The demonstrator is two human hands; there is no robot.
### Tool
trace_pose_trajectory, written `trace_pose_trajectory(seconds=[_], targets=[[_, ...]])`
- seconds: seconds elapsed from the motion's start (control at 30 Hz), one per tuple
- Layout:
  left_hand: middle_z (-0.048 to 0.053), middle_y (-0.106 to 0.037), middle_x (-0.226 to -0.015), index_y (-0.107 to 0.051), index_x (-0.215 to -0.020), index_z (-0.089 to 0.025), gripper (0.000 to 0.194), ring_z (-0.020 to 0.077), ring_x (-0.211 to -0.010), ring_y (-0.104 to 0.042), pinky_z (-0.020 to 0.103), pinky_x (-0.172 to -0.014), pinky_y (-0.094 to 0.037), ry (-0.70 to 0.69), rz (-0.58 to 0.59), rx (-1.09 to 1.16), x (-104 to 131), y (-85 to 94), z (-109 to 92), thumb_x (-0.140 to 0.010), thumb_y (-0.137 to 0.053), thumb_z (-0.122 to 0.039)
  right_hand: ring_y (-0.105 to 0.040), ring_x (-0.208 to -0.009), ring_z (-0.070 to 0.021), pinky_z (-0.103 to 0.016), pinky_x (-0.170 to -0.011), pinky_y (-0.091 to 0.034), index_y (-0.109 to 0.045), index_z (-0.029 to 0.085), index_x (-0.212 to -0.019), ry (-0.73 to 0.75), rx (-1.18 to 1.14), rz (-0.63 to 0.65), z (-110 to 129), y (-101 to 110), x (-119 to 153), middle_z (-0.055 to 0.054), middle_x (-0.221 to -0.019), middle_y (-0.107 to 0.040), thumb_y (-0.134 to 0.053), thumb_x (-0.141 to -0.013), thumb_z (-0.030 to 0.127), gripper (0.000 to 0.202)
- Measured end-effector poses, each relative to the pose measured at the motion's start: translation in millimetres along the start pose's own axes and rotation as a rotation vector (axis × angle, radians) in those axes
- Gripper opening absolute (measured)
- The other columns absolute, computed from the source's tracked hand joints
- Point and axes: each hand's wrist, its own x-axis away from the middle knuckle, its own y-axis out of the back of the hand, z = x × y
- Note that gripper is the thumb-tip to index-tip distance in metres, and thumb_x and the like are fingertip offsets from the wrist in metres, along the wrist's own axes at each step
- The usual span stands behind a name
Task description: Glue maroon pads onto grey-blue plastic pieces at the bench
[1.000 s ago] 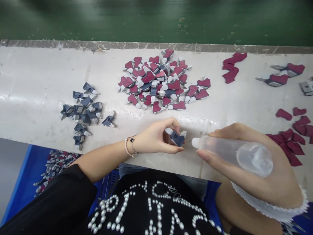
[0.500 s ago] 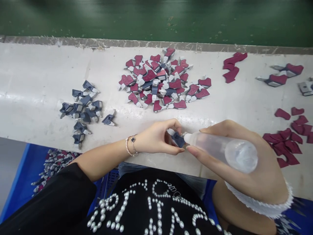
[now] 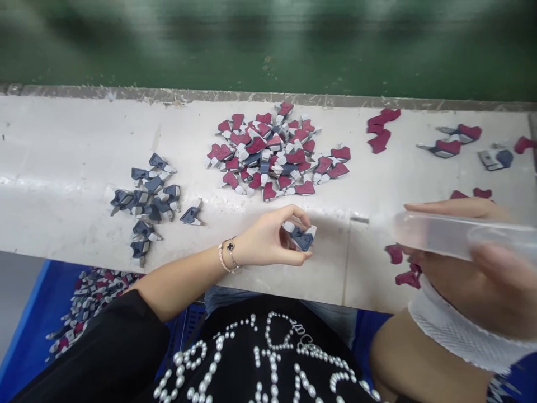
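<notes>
My left hand (image 3: 272, 238) pinches a small navy and white plastic part (image 3: 302, 237) between thumb and fingers, its hollow navy face turned up. My right hand (image 3: 474, 268), smeared by motion, is wrapped round a translucent squeeze bottle (image 3: 440, 232) over the right of the bench. The bottle lies nearly level, its blurred nozzle pointing left. Loose maroon pieces (image 3: 406, 279) lie beneath and beside my right hand, which partly hides them. One navy and white part (image 3: 192, 215) rests alone to the left of my left hand.
A pile of parts with maroon faces (image 3: 268, 154) covers the bench's middle. Navy parts (image 3: 146, 201) cluster at left. Maroon pieces (image 3: 380, 134) and assembled parts (image 3: 448, 146) lie at back right. A blue bin (image 3: 37, 313) full of parts stands below left. A green surface (image 3: 268, 56) runs behind.
My right hand has carried the bottle right, away from the part, and its nozzle no longer touches it. My left hand keeps hold of the part. The camera view has shifted slightly.
</notes>
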Motion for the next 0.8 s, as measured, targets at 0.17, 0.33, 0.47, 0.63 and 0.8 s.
trace_pose_trajectory(seconds=[0.17,0.33,0.47,0.63,0.8], targets=[[0.006,-0.068,-0.100,-0.049,-0.106,-0.023,0.041,0.0233,-0.093,-0.076,0.029,-0.065,-0.062,-0.058,0.004,-0.013,0.0,2.2,-0.7,-0.077,-0.078,-0.023,-0.071,-0.090,-0.0231,-0.036,-0.074,-0.056,-0.057,0.029,-0.106,-0.099,-0.199,-0.060,-21.8,-5.4,-4.0,-0.003,-0.099,-0.072,-0.080,-0.080,0.031,0.034],[0.006,-0.073,-0.096,-0.046,-0.094,-0.022,0.040,0.0215,-0.095,-0.076,0.031,-0.075,-0.062,-0.028,-0.003,-0.065,-2.1,0.7,-2.9,-0.077,-0.082,-0.029,-0.069,-0.107,-0.0239,-0.040,-0.093,-0.055,-0.060,0.022,-0.114,-0.078,-0.134,0.047,-33.2,-39.8,-28.1,-0.009,-0.114,-0.073,-0.079,-0.078,0.034,0.041],[0.007,-0.076,-0.099,-0.046,-0.092,-0.021,0.045,0.0209,-0.096,-0.076,0.032,-0.082,-0.062,0.034,-0.064,-0.115,-3.7,-0.6,-5.1,-0.075,-0.086,-0.033,-0.068,-0.110,-0.0211,-0.036,-0.099,-0.053,-0.063,0.021,-0.119,-0.091,-0.006,0.087,-35.5,-41.1,-28.8,-0.007,-0.120,-0.072,-0.081,-0.076,0.028,0.047],[0.010,-0.077,-0.107,-0.045,-0.092,-0.021,0.045,0.0227,-0.104,-0.075,0.036,-0.088,-0.062,0.029,-0.108,-0.105,-5.3,-1.6,-2.3,-0.079,-0.083,-0.040,-0.065,-0.106,-0.0244,-0.047,-0.098,-0.051,-0.064,0.015,-0.117,-0.314,0.314,-0.086,-58.9,5.4,3.2,-0.011,-0.117,-0.068,-0.073,-0.087,0.031,0.035],[0.013,-0.075,-0.116,-0.044,-0.098,-0.022,0.042,0.0230,-0.109,-0.074,0.039,-0.093,-0.061,-0.002,-0.110,-0.072,-5.8,-3.5,0.1,-0.083,-0.079,-0.041,-0.063,-0.092,-0.0183,-0.041,-0.089,-0.052,-0.064,0.016,-0.085,-0.455,0.480,-0.100,-85.3,22.3,10.9,-0.003,-0.095,-0.067,-0.070,-0.091,0.029,0.015]])
